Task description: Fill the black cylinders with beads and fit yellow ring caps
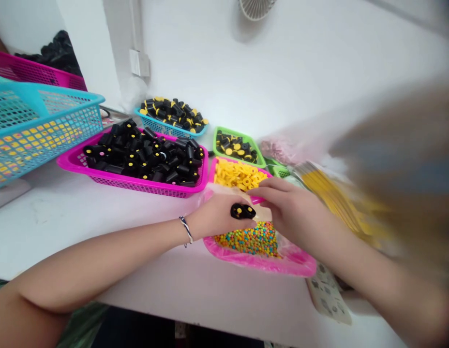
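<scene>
My left hand (pixel 224 212) is closed around black plastic cylinders (pixel 242 211), at least two, whose ends with yellow centres face me. Right beside it, my right hand (pixel 288 205) has its fingers bent and brought together. A bright pink bit (pixel 257 199) shows at its fingertips; I cannot make out what it is. Both hands are over a pink basket (pixel 261 261) lined with clear plastic, which holds small multicoloured balls (pixel 249 239). Just behind the hands, small yellow pieces (pixel 239 174) fill another pink container.
A magenta basket (pixel 148 186) heaped with black cylinders stands left. Behind are a blue basket (pixel 170 129) and a green basket (pixel 241 163) of black-and-yellow parts. A larger turquoise basket (pixel 46 121) sits far left. Yellow strips (pixel 326 193) in plastic lie right. A fan (pixel 257 7) is above.
</scene>
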Available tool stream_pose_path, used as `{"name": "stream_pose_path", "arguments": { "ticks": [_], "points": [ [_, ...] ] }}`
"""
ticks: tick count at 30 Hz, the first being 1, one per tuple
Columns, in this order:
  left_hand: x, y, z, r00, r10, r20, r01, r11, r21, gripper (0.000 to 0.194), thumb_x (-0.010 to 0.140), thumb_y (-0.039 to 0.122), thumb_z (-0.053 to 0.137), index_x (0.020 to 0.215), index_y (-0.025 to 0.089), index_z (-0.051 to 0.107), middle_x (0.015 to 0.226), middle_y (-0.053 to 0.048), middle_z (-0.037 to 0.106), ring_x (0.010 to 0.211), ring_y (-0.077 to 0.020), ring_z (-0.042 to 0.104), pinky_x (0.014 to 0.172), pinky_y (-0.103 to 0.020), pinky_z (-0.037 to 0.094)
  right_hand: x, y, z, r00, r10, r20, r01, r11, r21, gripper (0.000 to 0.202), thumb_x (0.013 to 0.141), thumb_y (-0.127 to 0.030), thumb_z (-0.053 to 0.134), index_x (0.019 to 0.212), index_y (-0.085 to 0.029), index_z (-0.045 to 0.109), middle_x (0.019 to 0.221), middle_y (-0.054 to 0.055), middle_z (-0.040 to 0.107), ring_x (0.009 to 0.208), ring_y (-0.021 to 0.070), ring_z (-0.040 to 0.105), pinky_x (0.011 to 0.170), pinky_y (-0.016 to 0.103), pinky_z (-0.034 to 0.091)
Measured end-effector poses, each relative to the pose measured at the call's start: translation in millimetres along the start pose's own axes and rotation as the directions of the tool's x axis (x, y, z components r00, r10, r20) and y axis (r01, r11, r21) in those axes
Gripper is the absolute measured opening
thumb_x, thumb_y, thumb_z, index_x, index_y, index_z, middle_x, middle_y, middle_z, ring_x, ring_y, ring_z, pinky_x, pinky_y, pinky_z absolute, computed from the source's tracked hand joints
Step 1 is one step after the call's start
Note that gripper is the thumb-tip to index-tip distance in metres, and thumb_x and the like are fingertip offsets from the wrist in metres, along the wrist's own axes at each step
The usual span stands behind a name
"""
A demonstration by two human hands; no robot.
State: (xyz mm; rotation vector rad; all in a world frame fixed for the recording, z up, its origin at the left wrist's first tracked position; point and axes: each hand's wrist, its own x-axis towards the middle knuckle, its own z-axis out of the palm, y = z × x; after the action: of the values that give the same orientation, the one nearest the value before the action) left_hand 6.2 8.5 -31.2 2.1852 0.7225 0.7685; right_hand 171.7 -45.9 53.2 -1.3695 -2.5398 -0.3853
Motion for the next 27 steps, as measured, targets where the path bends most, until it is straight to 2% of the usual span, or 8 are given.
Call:
{"name": "stream_pose_path", "arguments": {
  "ticks": [3,5,8,11,13,17,21,27],
  "points": [
    [-1.2,-1.0,0.1,0.999,0.009,-0.044,-0.011,0.998,-0.054,0.044,0.075,0.046,0.064,0.112,0.023,0.059,0.111,-0.002,0.067,0.098,-0.0199,0.063,0.086,-0.031,0.047,-14.4,12.0,-9.4,0.993,0.113,-0.022,-0.113,0.993,-0.015,0.033,0.074,-0.001,0.047,0.090,-0.019,0.070,0.093,0.007,0.068,0.076,0.0165,0.065,0.065,0.027,0.050],
    [-1.9,-1.5,0.6,0.998,0.008,-0.065,-0.013,0.997,-0.075,0.051,0.074,0.045,0.065,0.119,0.024,0.055,0.117,-0.003,0.064,0.102,-0.0200,0.062,0.088,-0.031,0.046,-27.2,18.8,-10.5,0.970,0.215,0.110,-0.215,0.977,-0.006,0.032,0.072,-0.003,0.051,0.089,-0.020,0.071,0.083,0.004,0.070,0.065,0.0146,0.064,0.058,0.025,0.049],
    [-2.3,-1.4,1.2,0.998,0.011,-0.057,-0.016,0.996,-0.088,0.043,0.074,0.044,0.066,0.111,0.023,0.059,0.109,-0.002,0.067,0.098,-0.0188,0.063,0.087,-0.030,0.047,-38.3,25.0,-6.8,0.880,0.356,0.314,-0.379,0.926,0.012,0.031,0.072,-0.009,0.057,0.095,-0.024,0.072,0.072,0.001,0.070,0.052,0.0122,0.060,0.052,0.024,0.046],
    [-2.0,0.5,0.4,0.999,0.009,-0.033,-0.013,0.995,-0.099,0.034,0.074,0.042,0.068,0.101,0.021,0.063,0.100,-0.001,0.069,0.092,-0.0175,0.064,0.083,-0.029,0.048,-28.2,30.9,-1.6,0.862,0.424,0.279,-0.461,0.884,0.081,0.020,0.080,-0.029,0.058,0.094,-0.024,0.071,0.075,0.001,0.071,0.057,0.0135,0.061,0.056,0.025,0.046],
    [-2.1,2.4,-0.5,1.000,0.002,-0.016,-0.004,0.994,-0.108,0.033,0.073,0.040,0.069,0.100,0.021,0.063,0.099,-0.002,0.069,0.091,-0.0175,0.063,0.083,-0.029,0.048,-11.8,37.6,5.6,0.865,0.453,0.216,-0.479,0.874,0.083,0.025,0.085,-0.035,0.052,0.091,-0.022,0.072,0.079,0.004,0.072,0.064,0.0155,0.062,0.061,0.026,0.045],
    [-3.5,4.8,-1.5,1.000,0.004,0.002,-0.004,0.994,-0.110,0.032,0.073,0.038,0.069,0.100,0.021,0.063,0.099,-0.001,0.069,0.091,-0.0173,0.063,0.083,-0.029,0.048,17.8,53.3,38.0,0.851,0.413,0.323,-0.456,0.887,0.068,0.023,0.081,-0.025,0.054,0.092,-0.016,0.072,0.087,0.008,0.073,0.073,0.0179,0.064,0.063,0.025,0.042],
    [-5.3,3.2,-2.0,1.000,0.005,0.018,-0.004,0.996,-0.085,0.035,0.074,0.040,0.068,0.104,0.023,0.061,0.098,0.000,0.068,0.089,-0.0169,0.063,0.079,-0.028,0.047,20.2,57.2,71.4,0.832,0.313,0.458,-0.414,0.900,0.137,0.015,0.071,-0.025,0.063,0.081,-0.019,0.074,0.069,0.003,0.072,0.060,0.0153,0.062,0.052,0.022,0.037],
    [-4.0,1.0,-3.4,1.000,0.018,-0.022,-0.020,0.996,-0.092,0.034,0.073,0.040,0.070,0.099,0.021,0.058,0.098,-0.001,0.065,0.089,-0.0171,0.061,0.078,-0.028,0.045,2.0,51.3,72.2,0.862,0.278,0.423,-0.378,0.910,0.172,0.019,0.077,-0.023,0.053,0.084,-0.020,0.071,0.075,0.004,0.072,0.061,0.0142,0.060,0.054,0.022,0.033]
  ]
}}
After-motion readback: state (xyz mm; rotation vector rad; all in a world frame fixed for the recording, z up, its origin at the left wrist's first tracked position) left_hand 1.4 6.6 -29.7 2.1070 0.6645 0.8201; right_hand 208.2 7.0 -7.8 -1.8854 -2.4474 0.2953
